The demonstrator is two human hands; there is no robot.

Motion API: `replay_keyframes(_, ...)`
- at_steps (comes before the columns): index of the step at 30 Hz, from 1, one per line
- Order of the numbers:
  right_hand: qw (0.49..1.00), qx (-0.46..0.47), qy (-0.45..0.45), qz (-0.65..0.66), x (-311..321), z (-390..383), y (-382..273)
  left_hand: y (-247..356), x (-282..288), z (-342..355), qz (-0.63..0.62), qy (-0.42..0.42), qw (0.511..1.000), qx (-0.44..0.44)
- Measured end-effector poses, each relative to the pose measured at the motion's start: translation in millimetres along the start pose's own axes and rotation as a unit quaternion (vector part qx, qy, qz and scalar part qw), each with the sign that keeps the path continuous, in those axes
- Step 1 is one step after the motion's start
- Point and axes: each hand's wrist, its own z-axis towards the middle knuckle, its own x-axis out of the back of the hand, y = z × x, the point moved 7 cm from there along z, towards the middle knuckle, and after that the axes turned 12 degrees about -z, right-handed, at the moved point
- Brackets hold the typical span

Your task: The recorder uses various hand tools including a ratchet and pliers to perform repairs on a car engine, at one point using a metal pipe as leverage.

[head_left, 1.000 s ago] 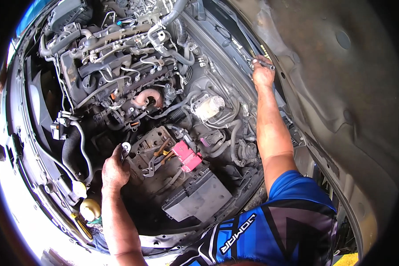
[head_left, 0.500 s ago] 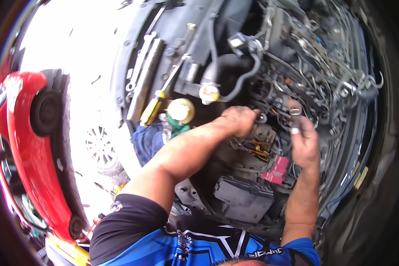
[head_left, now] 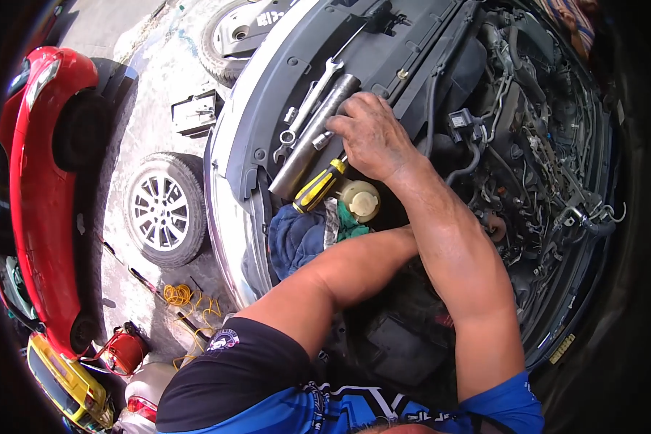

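Observation:
My right hand (head_left: 370, 137) is closed on a small silver socket-like piece (head_left: 321, 141), pinched at the fingertips just over a long steel tube (head_left: 289, 175). Beside the tube lie combination wrenches (head_left: 311, 100) on the front panel (head_left: 387, 50) of the open engine bay. A yellow-and-black screwdriver (head_left: 312, 192) lies below my fingers, near a cream reservoir cap (head_left: 359, 200) and a blue rag (head_left: 295, 239). My left forearm (head_left: 351, 275) reaches into the bay beneath my right arm, which hides that hand.
The engine (head_left: 535, 152) fills the right. On the floor to the left are a loose wheel (head_left: 165, 210), another tire (head_left: 224, 54), a yellow cord (head_left: 184, 295) and a red reel (head_left: 123, 351). A red car (head_left: 50, 188) stands at far left. Another person's arm (head_left: 577, 25) shows at top right.
My right hand, with a tool, has moved from the far side of the engine bay across to the tools on the front panel. The view has swung left, and my left hand has become hidden.

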Motion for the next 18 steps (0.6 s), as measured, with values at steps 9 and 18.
replay_keyframes(9, 0.989, -0.003, -0.131, -0.073, -32, 62, 17, -8, 16, 12, -0.010, -0.004, 0.992, 0.123)
replay_keyframes(18, 0.984, -0.050, -0.171, -0.018, -51, 72, -22, -22, 47, -35, -0.020, -0.061, 0.970, 0.235)
